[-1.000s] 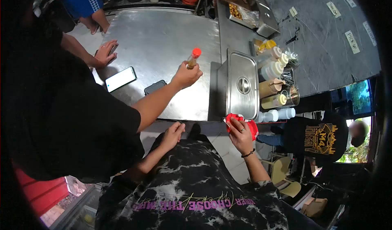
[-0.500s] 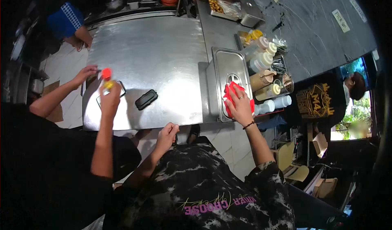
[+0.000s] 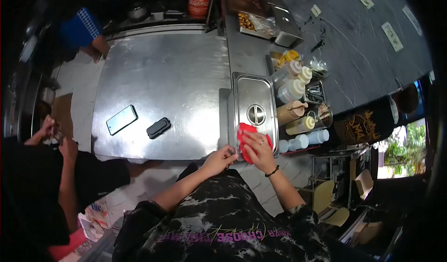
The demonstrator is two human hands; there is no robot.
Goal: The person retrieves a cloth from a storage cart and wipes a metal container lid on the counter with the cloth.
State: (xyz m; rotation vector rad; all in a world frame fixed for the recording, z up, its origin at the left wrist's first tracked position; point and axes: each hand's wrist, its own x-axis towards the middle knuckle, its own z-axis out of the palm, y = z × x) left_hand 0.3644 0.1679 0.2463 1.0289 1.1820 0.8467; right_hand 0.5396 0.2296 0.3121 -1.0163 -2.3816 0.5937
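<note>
My right hand [image 3: 259, 151] presses a red cloth [image 3: 245, 131] onto the near end of a steel lid [image 3: 255, 92] with a recessed handle, which covers a rectangular pan. My left hand [image 3: 220, 161] is at the table's front edge, beside the pan's near left corner. Its fingers are curled together; whatever they pinch, if anything, is too small to make out. Left of the pan, a phone [image 3: 122, 119] and a small black case [image 3: 159, 128] lie on the steel table [image 3: 163, 71].
Several squeeze bottles [image 3: 292, 90] stand right of the pan, with upturned cups [image 3: 318, 137] nearer me. A co-worker's hands [image 3: 58, 134] are at the left, off the table. Another person in a black shirt [image 3: 365, 127] is across the counter [image 3: 347, 52].
My right hand has wiped the cloth nearer along the lid. My left hand has moved right, up to the pan's corner. The co-worker's hands, with a red-and-yellow item, have left the table.
</note>
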